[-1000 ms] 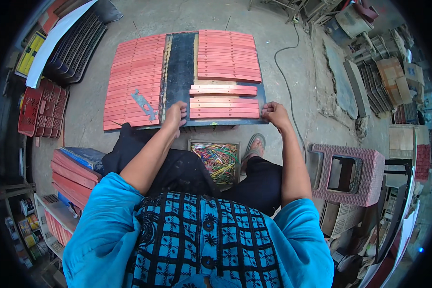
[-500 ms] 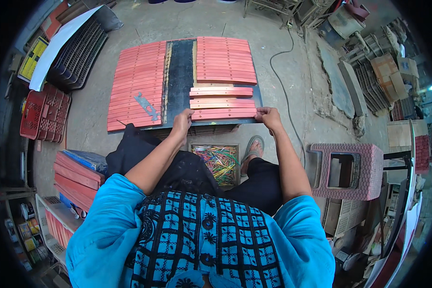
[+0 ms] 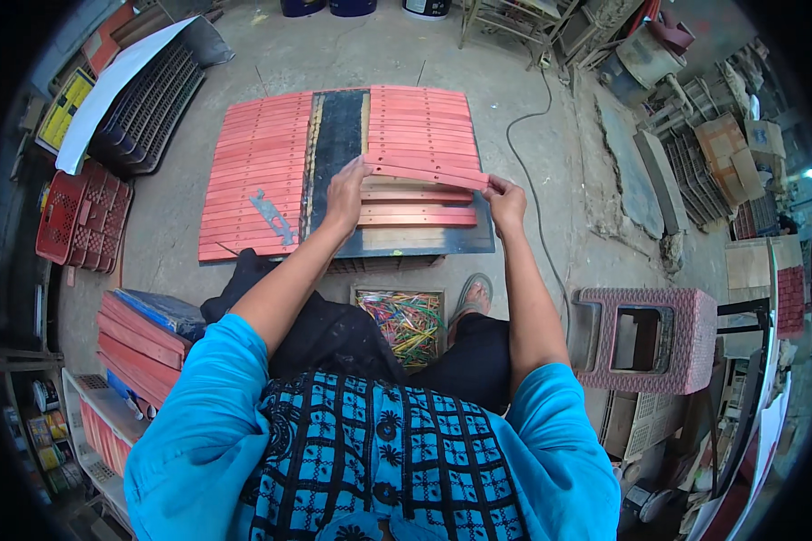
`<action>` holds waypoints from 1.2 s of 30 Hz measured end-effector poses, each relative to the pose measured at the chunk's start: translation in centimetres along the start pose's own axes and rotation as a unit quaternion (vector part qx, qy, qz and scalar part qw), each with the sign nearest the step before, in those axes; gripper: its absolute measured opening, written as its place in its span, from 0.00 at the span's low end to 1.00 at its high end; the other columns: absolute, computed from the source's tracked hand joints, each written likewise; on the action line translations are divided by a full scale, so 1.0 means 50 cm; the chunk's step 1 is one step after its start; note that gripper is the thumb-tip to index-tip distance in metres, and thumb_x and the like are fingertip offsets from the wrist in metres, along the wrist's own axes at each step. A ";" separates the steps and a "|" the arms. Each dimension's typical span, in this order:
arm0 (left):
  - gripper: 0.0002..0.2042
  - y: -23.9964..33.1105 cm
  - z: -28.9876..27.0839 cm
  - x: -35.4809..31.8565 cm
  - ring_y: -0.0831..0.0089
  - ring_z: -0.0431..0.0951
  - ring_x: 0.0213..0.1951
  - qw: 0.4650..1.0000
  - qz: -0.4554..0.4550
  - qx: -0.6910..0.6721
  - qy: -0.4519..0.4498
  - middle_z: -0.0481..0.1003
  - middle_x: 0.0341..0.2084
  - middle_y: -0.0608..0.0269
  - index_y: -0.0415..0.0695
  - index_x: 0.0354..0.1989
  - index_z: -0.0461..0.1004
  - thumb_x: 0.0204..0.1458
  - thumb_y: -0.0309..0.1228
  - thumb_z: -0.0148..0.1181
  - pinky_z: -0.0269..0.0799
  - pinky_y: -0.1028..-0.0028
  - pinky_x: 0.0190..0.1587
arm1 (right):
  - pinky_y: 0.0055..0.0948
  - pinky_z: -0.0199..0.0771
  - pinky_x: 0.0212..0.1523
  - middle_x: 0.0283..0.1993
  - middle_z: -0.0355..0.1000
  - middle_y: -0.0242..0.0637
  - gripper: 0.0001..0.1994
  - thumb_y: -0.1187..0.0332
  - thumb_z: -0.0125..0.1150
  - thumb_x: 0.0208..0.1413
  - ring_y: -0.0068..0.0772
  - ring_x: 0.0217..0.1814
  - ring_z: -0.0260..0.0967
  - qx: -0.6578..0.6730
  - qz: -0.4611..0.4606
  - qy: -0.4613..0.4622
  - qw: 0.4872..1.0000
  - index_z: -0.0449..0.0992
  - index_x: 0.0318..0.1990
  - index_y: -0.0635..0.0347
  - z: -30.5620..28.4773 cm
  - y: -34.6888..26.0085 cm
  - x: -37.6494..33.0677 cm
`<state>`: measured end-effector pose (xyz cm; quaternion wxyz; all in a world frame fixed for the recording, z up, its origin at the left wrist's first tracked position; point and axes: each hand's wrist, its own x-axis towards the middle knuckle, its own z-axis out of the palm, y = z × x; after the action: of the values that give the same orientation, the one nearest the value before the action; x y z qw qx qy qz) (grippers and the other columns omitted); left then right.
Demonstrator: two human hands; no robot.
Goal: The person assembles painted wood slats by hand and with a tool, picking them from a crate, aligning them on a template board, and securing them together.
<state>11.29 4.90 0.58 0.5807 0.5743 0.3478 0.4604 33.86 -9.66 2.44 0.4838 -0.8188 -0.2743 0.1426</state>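
Note:
A pink wooden slat [image 3: 429,171] with small holes is held by its two ends, tilted down toward the right. My left hand [image 3: 345,194] grips its left end and my right hand [image 3: 505,203] its right end. Below it on the dark board [image 3: 341,135] lie two loose slats, the nearer one [image 3: 418,215] with a paler edge. Beyond the held slat is a close-set block of pink slats [image 3: 422,122]. Another such block [image 3: 257,171] fills the board's left side, with a grey flat metal piece [image 3: 271,215] on top.
Between my legs stands a box of colourful thin sticks [image 3: 401,325]. A pink woven-pattern stool [image 3: 645,338] is at the right, a red crate [image 3: 83,216] at the left. More red slats [image 3: 140,338] are piled by my left side. A cable [image 3: 532,171] runs along the floor.
Both hands have lifted the nearest slat off the board and carried it away from me, over the other loose slats, toward the right-hand block. The view has shifted slightly.

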 end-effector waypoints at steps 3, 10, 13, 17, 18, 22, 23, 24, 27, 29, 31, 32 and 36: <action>0.21 0.022 0.018 0.011 0.61 0.69 0.47 0.999 -0.020 0.037 -0.029 0.71 0.42 0.47 0.31 0.40 0.69 0.48 0.39 0.43 0.58 0.72 0.48 | 0.23 0.70 0.40 0.35 0.74 0.42 0.16 0.75 0.60 0.41 0.28 0.37 0.72 -0.045 -0.003 0.024 0.999 0.74 0.42 0.65 0.010 0.011 0.011; 0.21 -0.029 0.006 0.004 0.54 0.69 0.44 0.982 -0.103 0.140 -0.068 0.71 0.39 0.46 0.39 0.40 0.71 0.49 0.42 0.38 0.60 0.68 0.47 | 0.28 0.70 0.41 0.35 0.74 0.44 0.14 0.69 0.61 0.41 0.34 0.37 0.73 -0.091 -0.023 0.041 0.995 0.75 0.39 0.63 0.025 0.023 0.024; 0.22 -0.002 0.010 0.000 0.51 0.69 0.44 0.972 -0.138 0.176 -0.074 0.71 0.40 0.45 0.40 0.40 0.71 0.49 0.44 0.38 0.60 0.66 0.47 | 0.31 0.70 0.41 0.33 0.73 0.47 0.14 0.68 0.60 0.41 0.38 0.36 0.73 -0.109 -0.032 0.049 0.992 0.76 0.38 0.63 0.020 0.029 0.029; 0.22 0.038 0.017 -0.003 0.50 0.68 0.44 0.955 -0.171 0.228 -0.081 0.71 0.40 0.45 0.41 0.41 0.71 0.48 0.45 0.39 0.60 0.65 0.47 | 0.32 0.70 0.41 0.33 0.73 0.47 0.14 0.67 0.60 0.41 0.40 0.37 0.72 -0.150 -0.019 0.028 0.988 0.76 0.38 0.63 0.023 0.033 0.033; 0.22 0.024 0.019 0.003 0.50 0.68 0.44 0.955 -0.171 0.230 -0.082 0.71 0.40 0.45 0.41 0.41 0.71 0.48 0.45 0.39 0.60 0.65 0.47 | 0.32 0.70 0.41 0.33 0.73 0.47 0.14 0.67 0.60 0.41 0.40 0.37 0.72 -0.149 -0.017 0.029 0.988 0.76 0.38 0.63 0.024 0.036 0.034; 0.24 -0.016 0.006 0.016 0.58 0.69 0.43 0.970 -0.128 0.183 -0.095 0.71 0.39 0.44 0.35 0.40 0.71 0.45 0.46 0.45 0.60 0.69 0.47 | 0.33 0.69 0.42 0.34 0.73 0.49 0.15 0.67 0.59 0.42 0.43 0.39 0.72 -0.134 -0.028 0.017 0.990 0.75 0.38 0.64 0.035 0.040 0.033; 0.24 -0.018 0.003 0.015 0.54 0.67 0.48 0.965 -0.082 0.210 -0.137 0.68 0.45 0.44 0.39 0.44 0.69 0.45 0.45 0.44 0.58 0.67 0.50 | 0.34 0.69 0.43 0.34 0.72 0.50 0.15 0.67 0.58 0.42 0.44 0.39 0.71 -0.125 -0.033 0.005 0.992 0.75 0.38 0.65 0.036 0.041 0.032; 0.24 -0.030 0.002 0.014 0.54 0.67 0.48 0.965 -0.082 0.209 -0.138 0.68 0.45 0.44 0.39 0.44 0.69 0.45 0.45 0.44 0.58 0.67 0.50 | 0.34 0.69 0.43 0.34 0.72 0.50 0.15 0.67 0.58 0.42 0.44 0.39 0.71 -0.126 -0.033 0.006 0.991 0.75 0.38 0.65 0.037 0.043 0.029; 0.26 -0.063 -0.013 -0.003 0.52 0.63 0.50 0.948 -0.039 0.312 -0.048 0.65 0.46 0.41 0.34 0.48 0.65 0.42 0.41 0.49 0.55 0.67 0.54 | 0.35 0.68 0.43 0.34 0.72 0.50 0.13 0.69 0.57 0.42 0.47 0.39 0.70 -0.181 -0.040 0.012 0.983 0.74 0.36 0.66 0.038 0.030 0.005; 0.32 -0.034 -0.028 -0.037 0.50 0.58 0.53 0.923 0.079 0.369 -0.080 0.61 0.47 0.40 0.30 0.51 0.58 0.38 0.38 0.54 0.51 0.64 0.57 | 0.37 0.68 0.42 0.33 0.71 0.50 0.11 0.72 0.55 0.41 0.49 0.37 0.69 -0.198 -0.117 -0.007 0.973 0.73 0.34 0.66 0.027 0.026 -0.008; 0.34 0.001 -0.032 -0.065 0.50 0.57 0.53 0.894 0.124 0.410 -0.136 0.59 0.49 0.42 0.32 0.52 0.56 0.36 0.38 0.56 0.50 0.62 0.57 | 0.38 0.67 0.42 0.34 0.70 0.50 0.11 0.73 0.54 0.41 0.49 0.38 0.68 -0.187 -0.134 -0.037 0.973 0.73 0.34 0.66 0.017 0.025 -0.033; 0.36 0.011 -0.031 -0.071 0.50 0.56 0.54 0.858 0.170 0.445 -0.191 0.57 0.51 0.43 0.34 0.54 0.54 0.34 0.37 0.57 0.50 0.61 0.57 | 0.39 0.66 0.43 0.35 0.69 0.50 0.11 0.74 0.53 0.41 0.50 0.38 0.67 -0.177 -0.152 -0.064 0.970 0.72 0.35 0.66 0.013 0.025 -0.041; 0.39 0.018 -0.037 -0.082 0.51 0.53 0.56 0.818 0.174 0.495 -0.235 0.55 0.51 0.46 0.37 0.55 0.52 0.29 0.36 0.59 0.47 0.57 0.58 | 0.38 0.65 0.46 0.40 0.68 0.50 0.12 0.74 0.53 0.42 0.49 0.43 0.66 -0.186 -0.173 -0.085 0.964 0.71 0.38 0.65 -0.004 0.039 -0.048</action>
<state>8.07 1.62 0.75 0.1928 0.9261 0.2761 0.1702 32.62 -11.94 0.76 0.3154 -0.8194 -0.4732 0.0721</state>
